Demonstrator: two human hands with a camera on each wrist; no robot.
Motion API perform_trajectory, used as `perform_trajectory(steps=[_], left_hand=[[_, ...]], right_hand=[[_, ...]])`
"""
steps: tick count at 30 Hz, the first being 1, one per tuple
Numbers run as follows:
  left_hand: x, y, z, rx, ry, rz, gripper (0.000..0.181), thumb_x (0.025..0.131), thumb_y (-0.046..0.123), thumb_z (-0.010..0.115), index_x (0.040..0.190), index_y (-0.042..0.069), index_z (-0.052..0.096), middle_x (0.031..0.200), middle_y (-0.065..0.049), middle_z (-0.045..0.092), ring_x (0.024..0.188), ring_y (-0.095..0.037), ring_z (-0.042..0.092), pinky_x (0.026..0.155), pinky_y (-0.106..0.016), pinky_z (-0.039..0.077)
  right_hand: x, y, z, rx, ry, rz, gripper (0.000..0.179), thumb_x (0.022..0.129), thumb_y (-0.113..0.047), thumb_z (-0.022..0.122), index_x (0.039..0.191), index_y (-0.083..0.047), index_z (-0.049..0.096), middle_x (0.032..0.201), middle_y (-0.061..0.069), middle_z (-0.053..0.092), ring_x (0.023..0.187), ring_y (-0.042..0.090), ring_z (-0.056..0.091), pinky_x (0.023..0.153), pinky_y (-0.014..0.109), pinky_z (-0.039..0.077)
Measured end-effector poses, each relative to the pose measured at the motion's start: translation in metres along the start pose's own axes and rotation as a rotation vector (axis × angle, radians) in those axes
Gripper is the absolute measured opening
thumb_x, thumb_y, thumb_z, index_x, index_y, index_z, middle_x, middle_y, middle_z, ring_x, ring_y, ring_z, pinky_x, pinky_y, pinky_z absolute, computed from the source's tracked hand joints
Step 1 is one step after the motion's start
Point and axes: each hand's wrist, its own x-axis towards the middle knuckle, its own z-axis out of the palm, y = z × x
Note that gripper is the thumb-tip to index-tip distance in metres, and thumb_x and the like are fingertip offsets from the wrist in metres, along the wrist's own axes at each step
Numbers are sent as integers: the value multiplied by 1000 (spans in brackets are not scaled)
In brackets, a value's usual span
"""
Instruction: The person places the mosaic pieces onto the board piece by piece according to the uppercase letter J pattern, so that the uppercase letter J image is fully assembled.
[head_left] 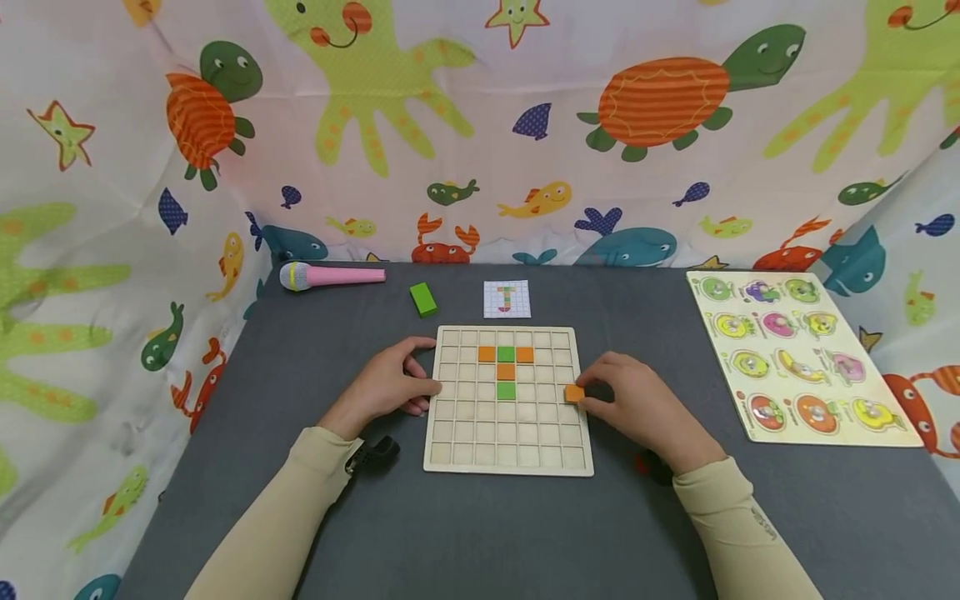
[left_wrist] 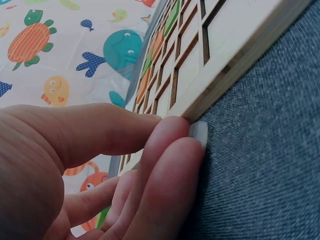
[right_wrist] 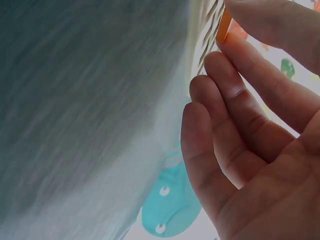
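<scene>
A wooden grid board lies in the middle of the table. Set in its cells are two green and three orange square tiles, forming a T: orange, green, orange across the top, then orange and green downward. My left hand pinches the board's left edge, thumb on the rim and fingers against the side in the left wrist view. Between the thumb and index finger of my right hand is another orange tile, held over the board's right rim. In the right wrist view, that tile shows edge-on.
Behind the board lie a green block and a small card printed with a coloured J-shaped pattern. A pink toy microphone is at the back left. The fruit puzzle board sits on the right. A sea-animal printed cloth hangs behind the table.
</scene>
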Motion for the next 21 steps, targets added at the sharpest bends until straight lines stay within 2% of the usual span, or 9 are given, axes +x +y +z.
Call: perform_trajectory(steps=[10,16,21], left_hand=[[3,-3,0,5,-7,-6,72,95,17,83,158,24,50,107,-16,68,69,-24,78,65,-39,69],[3,-4,0,9,0,-6,72,95,18,84,158,24,50,107,-16,68,68,-24,78,64,-39,69],[3,-3,0,16,10,-15,72,95,18,84,158,25,50,108,-15,68,68,-23,78,64,-38,69]], right_hand=[[24,-48,18,44,-27,-82,18,92,-20,83,108,-13,82,113,2,72,108,22,67,99,45,61],[28,-58,28,16,-36,-145,20,91,-22,86,109,-13,83,110,0,74,110,21,68,100,43,62],[28,-65,34,0,-40,-173,15,91,-20,87,104,-14,84,104,-3,73,103,16,66,92,38,62]])
